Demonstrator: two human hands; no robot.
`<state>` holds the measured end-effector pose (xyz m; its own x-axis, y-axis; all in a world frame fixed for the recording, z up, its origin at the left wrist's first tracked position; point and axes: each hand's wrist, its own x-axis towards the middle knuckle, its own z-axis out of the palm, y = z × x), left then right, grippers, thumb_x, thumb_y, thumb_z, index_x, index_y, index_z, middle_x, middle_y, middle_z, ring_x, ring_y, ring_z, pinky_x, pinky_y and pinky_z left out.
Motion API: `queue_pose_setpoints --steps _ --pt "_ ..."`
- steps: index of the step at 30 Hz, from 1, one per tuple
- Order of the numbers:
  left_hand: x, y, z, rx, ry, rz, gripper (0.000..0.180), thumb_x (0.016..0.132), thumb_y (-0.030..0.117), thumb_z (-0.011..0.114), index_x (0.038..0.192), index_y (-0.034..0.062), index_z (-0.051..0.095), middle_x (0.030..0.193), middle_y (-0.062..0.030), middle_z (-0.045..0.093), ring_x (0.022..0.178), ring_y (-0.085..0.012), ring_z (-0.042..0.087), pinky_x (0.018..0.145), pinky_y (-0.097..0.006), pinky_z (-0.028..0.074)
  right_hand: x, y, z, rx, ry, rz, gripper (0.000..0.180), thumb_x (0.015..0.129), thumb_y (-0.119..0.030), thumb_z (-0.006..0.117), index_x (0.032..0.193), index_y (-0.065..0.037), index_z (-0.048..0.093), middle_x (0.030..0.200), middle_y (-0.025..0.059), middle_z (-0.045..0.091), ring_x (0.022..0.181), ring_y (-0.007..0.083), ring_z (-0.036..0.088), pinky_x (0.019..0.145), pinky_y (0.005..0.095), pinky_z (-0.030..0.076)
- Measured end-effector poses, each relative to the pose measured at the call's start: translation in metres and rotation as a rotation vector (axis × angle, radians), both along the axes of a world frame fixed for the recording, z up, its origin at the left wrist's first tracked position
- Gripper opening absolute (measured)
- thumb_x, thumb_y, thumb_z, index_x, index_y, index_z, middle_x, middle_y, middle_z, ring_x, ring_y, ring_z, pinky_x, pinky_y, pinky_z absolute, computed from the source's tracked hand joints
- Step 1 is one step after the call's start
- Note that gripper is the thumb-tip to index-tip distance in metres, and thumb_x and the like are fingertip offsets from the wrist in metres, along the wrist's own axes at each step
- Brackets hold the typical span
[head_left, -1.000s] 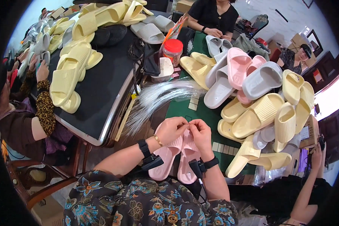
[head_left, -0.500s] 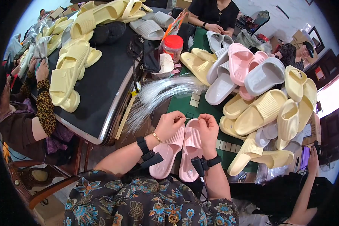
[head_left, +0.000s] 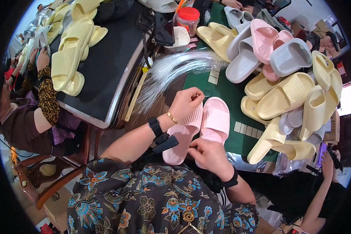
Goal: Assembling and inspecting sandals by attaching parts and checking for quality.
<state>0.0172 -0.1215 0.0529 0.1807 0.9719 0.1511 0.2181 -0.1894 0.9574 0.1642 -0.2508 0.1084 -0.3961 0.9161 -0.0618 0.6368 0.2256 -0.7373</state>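
A pair of pink slide sandals lies side by side before me, the left slide point(head_left: 177, 144) and the right slide point(head_left: 215, 119), toes pointing away. My left hand point(head_left: 186, 106) is over the toe of the left slide, thumb and forefinger pinched on a thin pale strand whose tip pokes out toward the right slide. Lower down, my right hand point(head_left: 211, 156) covers the heel of the right slide. Its thumb and forefinger are closed between the two slides; what they hold, if anything, is too small to make out.
Beyond my left hand lies a bundle of clear thin strands point(head_left: 171, 70). Yellow, grey and pink slides point(head_left: 286, 95) are heaped on the green table point(head_left: 234, 144) at right. A red-lidded jar point(head_left: 188, 21) and white tub point(head_left: 179, 39) stand behind. Co-workers sit around; one at left handles slides.
My right hand has come down from the toes to the heels of the pink slides. My left hand stays near the toes. The whole view has shifted, with the far table edge cut off more.
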Motion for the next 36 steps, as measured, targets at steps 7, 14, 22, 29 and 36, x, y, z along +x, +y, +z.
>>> queue_pose_setpoints --steps 7,14,22,29,36 --pt "0.002 0.000 -0.003 -0.015 0.010 -0.004 0.016 0.084 0.013 0.063 0.091 -0.0012 0.066 0.075 -0.0126 0.067 0.065 -0.0162 0.064 0.061 -0.028 0.050 -0.033 -0.015 -0.017 0.071 -0.270 0.107 0.026 0.078 -0.029 0.068 0.081 -0.004 0.060 0.069 0.0122 0.065 0.063 0.0310 0.065 0.055 0.0404 0.052" --pt "0.002 0.000 -0.003 -0.021 0.018 -0.005 0.016 0.085 0.014 0.064 0.090 -0.0012 0.066 0.073 -0.0119 0.066 0.063 -0.0148 0.063 0.059 -0.028 0.049 -0.036 -0.016 -0.018 0.065 -0.460 0.115 0.017 0.078 -0.017 0.062 0.078 -0.001 0.055 0.064 0.0162 0.062 0.056 0.0318 0.064 0.050 0.0418 0.051" --pt "0.001 0.006 -0.010 -0.016 0.018 -0.011 0.017 0.083 0.015 0.065 0.090 -0.0009 0.067 0.070 -0.0114 0.065 0.060 -0.0137 0.060 0.057 -0.028 0.048 -0.017 -0.017 0.004 0.344 -0.492 -0.024 0.010 0.077 -0.011 0.058 0.075 -0.004 0.051 0.060 0.0100 0.059 0.052 0.0240 0.064 0.044 0.0351 0.050" --pt "0.001 0.004 -0.007 -0.032 0.027 -0.011 0.016 0.084 0.014 0.064 0.088 -0.0014 0.066 0.068 -0.0103 0.063 0.060 -0.0118 0.058 0.058 -0.027 0.047 -0.020 -0.030 -0.001 0.331 -0.465 0.042 0.008 0.076 -0.009 0.056 0.076 -0.004 0.049 0.063 0.0101 0.058 0.054 0.0240 0.064 0.043 0.0349 0.050" --pt "-0.001 0.002 -0.002 -0.039 0.019 -0.057 0.015 0.084 0.012 0.064 0.090 -0.0016 0.066 0.069 -0.0101 0.064 0.062 -0.0100 0.059 0.059 -0.026 0.049 -0.019 -0.028 -0.002 0.386 -0.390 0.002 0.007 0.075 -0.008 0.056 0.077 -0.004 0.050 0.064 0.0094 0.057 0.055 0.0248 0.064 0.045 0.0337 0.051"
